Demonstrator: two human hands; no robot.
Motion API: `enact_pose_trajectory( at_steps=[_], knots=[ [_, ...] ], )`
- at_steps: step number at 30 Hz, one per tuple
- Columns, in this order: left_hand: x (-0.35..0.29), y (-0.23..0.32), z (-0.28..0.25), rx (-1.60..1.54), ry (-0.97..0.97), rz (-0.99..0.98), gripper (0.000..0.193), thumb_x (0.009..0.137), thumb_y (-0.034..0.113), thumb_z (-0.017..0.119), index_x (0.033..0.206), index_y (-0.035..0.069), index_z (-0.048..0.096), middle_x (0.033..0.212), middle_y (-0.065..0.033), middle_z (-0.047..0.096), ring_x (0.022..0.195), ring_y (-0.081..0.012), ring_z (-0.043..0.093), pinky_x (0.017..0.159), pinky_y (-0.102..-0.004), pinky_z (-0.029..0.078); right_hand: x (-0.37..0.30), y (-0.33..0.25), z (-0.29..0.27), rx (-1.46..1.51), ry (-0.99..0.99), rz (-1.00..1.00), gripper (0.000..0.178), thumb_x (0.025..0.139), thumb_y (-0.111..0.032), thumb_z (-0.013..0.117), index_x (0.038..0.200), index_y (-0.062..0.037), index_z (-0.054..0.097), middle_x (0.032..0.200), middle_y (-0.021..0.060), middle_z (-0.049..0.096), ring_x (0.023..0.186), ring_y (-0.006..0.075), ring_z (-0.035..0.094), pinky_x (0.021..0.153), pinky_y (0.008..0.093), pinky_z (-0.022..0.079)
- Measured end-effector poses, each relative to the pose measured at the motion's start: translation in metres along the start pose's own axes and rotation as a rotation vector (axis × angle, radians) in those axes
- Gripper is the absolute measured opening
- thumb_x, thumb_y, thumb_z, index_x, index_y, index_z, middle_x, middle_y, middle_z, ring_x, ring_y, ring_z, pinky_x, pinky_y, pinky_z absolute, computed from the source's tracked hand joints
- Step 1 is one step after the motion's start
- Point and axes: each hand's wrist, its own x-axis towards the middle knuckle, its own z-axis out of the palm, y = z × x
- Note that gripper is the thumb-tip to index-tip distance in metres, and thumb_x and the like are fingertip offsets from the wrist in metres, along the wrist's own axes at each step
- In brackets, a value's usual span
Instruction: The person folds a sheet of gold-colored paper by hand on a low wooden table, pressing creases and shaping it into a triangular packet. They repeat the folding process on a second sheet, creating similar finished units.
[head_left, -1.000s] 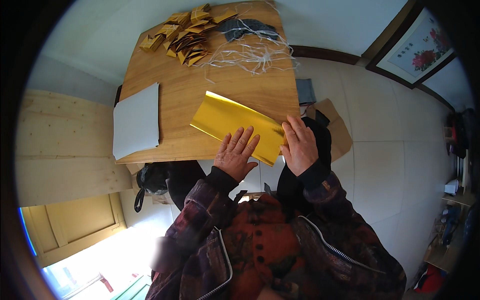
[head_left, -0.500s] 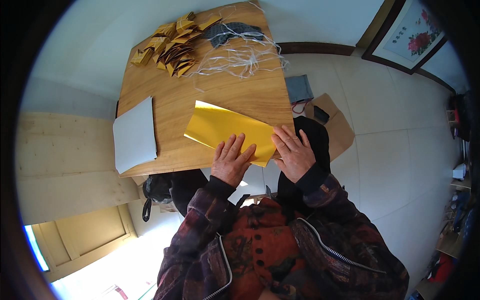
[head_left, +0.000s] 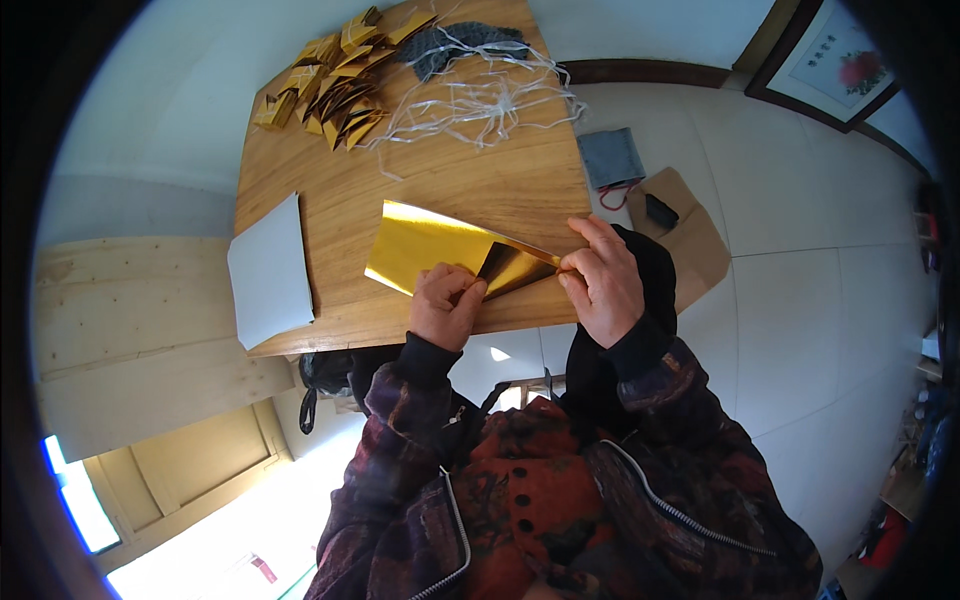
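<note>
A sheet of shiny gold paper [head_left: 425, 246] lies folded lengthwise near the front edge of the wooden table [head_left: 450, 180]. My left hand [head_left: 446, 303] pinches its near edge, fingers curled and thumb against the paper. At the right end, my right hand [head_left: 604, 281] grips the paper's corner between thumb and fingers. Between the hands the paper's right part is lifted and bent, with a dark reflection or shadow on it. A stack of white-backed sheets [head_left: 270, 275] rests on the table to the left.
Folded gold paper pieces [head_left: 345, 75] are heaped at the far left. Beside them lie a dark grey knitted cloth [head_left: 455, 48] and a tangle of white strings [head_left: 490, 108]. On the floor at right are a grey bag [head_left: 611, 158] and brown cardboard [head_left: 690, 225].
Both hands have gone from lying flat on the gold paper to pinching it. Its right part has been raised and bent. The view has shifted slightly.
</note>
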Motion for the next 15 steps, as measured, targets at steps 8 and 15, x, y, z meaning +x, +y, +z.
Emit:
enact_pose_trajectory(
  at_steps=[8, 15],
  knots=[
    [0.005, 0.001, 0.006, 0.016, 0.123, 0.018, 0.011, 0.075, 0.008, 0.072, 0.071, 0.001, 0.064, 0.090, -0.0121, 0.059, 0.088, -0.0284, 0.056, 0.074, -0.0361, 0.047, 0.008, 0.000, 0.003, 0.018, 0.056, 0.056, 0.015, 0.076, -0.006, 0.072, 0.082, -0.0042, 0.059, 0.126, 0.0127, 0.055, 0.120, 0.0318, 0.049, 0.094, 0.0417, 0.042],
    [0.010, -0.001, 0.006, 0.138, 0.088, -0.003, 0.014, 0.076, 0.006, 0.073, 0.070, 0.000, 0.063, 0.092, -0.0130, 0.055, 0.085, -0.0260, 0.059, 0.067, -0.0332, 0.049, 0.013, -0.003, 0.002, -0.027, 0.055, 0.070, 0.019, 0.074, -0.006, 0.073, 0.078, -0.0046, 0.055, 0.124, 0.0125, 0.055, 0.115, 0.0320, 0.051, 0.093, 0.0405, 0.043]
  ],
)
